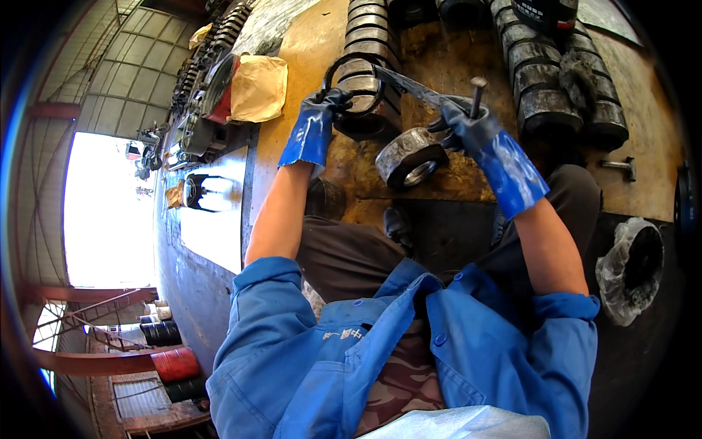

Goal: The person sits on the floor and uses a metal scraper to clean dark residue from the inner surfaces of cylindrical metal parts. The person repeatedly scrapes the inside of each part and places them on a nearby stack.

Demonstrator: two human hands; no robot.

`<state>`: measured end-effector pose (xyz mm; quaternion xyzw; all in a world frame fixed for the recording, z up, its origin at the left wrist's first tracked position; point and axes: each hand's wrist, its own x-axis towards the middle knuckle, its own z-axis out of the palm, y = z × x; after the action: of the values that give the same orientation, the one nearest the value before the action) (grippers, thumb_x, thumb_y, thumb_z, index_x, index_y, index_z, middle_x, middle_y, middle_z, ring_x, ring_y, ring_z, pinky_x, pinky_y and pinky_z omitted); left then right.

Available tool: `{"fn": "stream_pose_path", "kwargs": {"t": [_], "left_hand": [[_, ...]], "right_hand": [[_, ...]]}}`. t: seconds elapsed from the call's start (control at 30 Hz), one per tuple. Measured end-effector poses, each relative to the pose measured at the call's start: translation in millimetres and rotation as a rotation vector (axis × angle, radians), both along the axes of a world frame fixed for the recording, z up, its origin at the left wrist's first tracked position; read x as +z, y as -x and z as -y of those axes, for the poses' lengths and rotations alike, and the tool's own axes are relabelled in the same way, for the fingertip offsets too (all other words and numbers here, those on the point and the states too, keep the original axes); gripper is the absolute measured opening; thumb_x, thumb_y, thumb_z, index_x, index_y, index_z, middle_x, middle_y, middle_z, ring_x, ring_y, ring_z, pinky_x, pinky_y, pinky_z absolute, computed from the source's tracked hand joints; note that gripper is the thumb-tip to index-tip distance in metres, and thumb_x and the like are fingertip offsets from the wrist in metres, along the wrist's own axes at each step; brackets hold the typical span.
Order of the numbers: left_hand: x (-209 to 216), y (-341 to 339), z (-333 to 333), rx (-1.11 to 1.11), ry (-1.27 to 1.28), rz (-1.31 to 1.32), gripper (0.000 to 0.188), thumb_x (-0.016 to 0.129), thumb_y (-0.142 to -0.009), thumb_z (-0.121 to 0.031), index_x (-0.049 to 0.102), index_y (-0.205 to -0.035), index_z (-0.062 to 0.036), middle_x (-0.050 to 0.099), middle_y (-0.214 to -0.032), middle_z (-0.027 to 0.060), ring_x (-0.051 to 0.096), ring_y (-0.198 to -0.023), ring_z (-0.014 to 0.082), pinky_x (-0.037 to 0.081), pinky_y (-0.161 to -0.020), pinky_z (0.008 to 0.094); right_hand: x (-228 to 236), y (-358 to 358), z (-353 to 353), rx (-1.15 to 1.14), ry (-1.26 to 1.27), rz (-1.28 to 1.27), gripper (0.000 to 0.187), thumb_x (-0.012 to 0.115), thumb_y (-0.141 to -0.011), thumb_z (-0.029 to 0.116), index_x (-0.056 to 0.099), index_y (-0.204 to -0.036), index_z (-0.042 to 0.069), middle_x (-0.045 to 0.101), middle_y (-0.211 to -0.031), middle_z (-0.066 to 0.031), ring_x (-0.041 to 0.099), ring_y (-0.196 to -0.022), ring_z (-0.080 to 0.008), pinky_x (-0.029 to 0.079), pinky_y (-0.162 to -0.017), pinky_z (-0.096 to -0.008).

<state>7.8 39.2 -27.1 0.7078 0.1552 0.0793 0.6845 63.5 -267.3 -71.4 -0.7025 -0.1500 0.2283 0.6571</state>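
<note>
My left hand (322, 110), in a blue and black glove, is closed on the edge of a thin black ring (327, 72). The ring is held up in front of the near end of a row of grey metal rings (368, 33). My right hand (468, 124), gloved alike, grips a long, flat, dark blade-like tool (409, 84). Its far tip meets or overlaps the black ring's right side. A metal rod with a wider end (477, 91) stands up at the right hand; how it is held is hidden. Below and between the hands lies a loose thick metal ring (409, 155).
More rows of metal rings (537, 80) lie at the back right, beside a dark container (545, 13). A T-shaped metal piece (621, 168) lies on the board. A plastic-wrapped black ring (632, 271) is at the right. Brown paper (259, 88) lies left; drums (175, 364) stand lower left.
</note>
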Motion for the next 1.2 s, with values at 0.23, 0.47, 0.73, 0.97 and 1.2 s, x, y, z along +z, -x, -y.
{"fn": "stream_pose_path", "kwargs": {"t": [0.23, 0.47, 0.73, 0.97, 1.2], "left_hand": [[3, 5, 15, 0.086, 0.037, 0.086, 0.025, 0.065, -0.087, -0.018, 0.068, -0.103, 0.0011, 0.069, -0.081, 0.0045, 0.059, -0.068, 0.014, 0.047, -0.061, 0.0282], [5, -1, 24, 0.045, -0.106, 0.052, 0.026, 0.065, -0.087, -0.019, 0.068, -0.104, 0.0008, 0.069, -0.081, 0.004, 0.06, -0.067, 0.0143, 0.047, -0.061, 0.0286], [-20, -12, 0, -0.045, -0.647, -0.136, 0.029, 0.067, -0.085, -0.024, 0.068, -0.106, -0.0032, 0.069, -0.079, 0.0051, 0.061, -0.066, 0.0153, 0.048, -0.061, 0.0304], [-33, -12, 11, -0.047, -0.926, -0.232, 0.024, 0.063, -0.087, -0.02, 0.068, -0.107, -0.0074, 0.068, -0.081, 0.0093, 0.063, -0.071, 0.0171, 0.05, -0.062, 0.0311], [-9, 22, 14, 0.159, -0.07, -0.152, 0.023, 0.063, -0.088, -0.017, 0.069, -0.1, 0.0009, 0.069, -0.083, 0.0063, 0.062, -0.074, 0.0131, 0.049, -0.067, 0.0286]], "right_hand": [[-27, -7, -8, 0.023, -0.605, -0.886, 0.028, 0.055, -0.095, 0.026, 0.056, -0.113, 0.005, 0.069, -0.091, -0.0138, 0.059, -0.053, -0.0136, 0.049, -0.046, -0.0273], [-32, -23, -6, 0.023, -0.698, -1.116, 0.026, 0.054, -0.095, 0.025, 0.053, -0.116, 0.01, 0.069, -0.097, -0.0152, 0.058, -0.054, -0.0136, 0.049, -0.044, -0.0278], [7, -4, -4, -0.115, -0.259, -0.328, 0.043, 0.058, -0.095, 0.036, 0.058, -0.119, 0.0, 0.071, -0.081, -0.0147, 0.061, -0.053, -0.014, 0.048, -0.047, -0.0252], [-1, 15, -2, 0.066, 0.17, 0.997, 0.026, 0.06, -0.091, 0.013, 0.065, -0.116, 0.01, 0.069, -0.095, -0.0136, 0.069, -0.085, -0.0235, 0.056, -0.073, -0.0347], [-8, -4, 0, 0.0, -0.43, -0.382, 0.032, 0.05, -0.099, 0.027, 0.058, -0.12, 0.003, 0.07, -0.091, -0.0148, 0.066, -0.069, -0.0164, 0.054, -0.056, -0.0317]]}}
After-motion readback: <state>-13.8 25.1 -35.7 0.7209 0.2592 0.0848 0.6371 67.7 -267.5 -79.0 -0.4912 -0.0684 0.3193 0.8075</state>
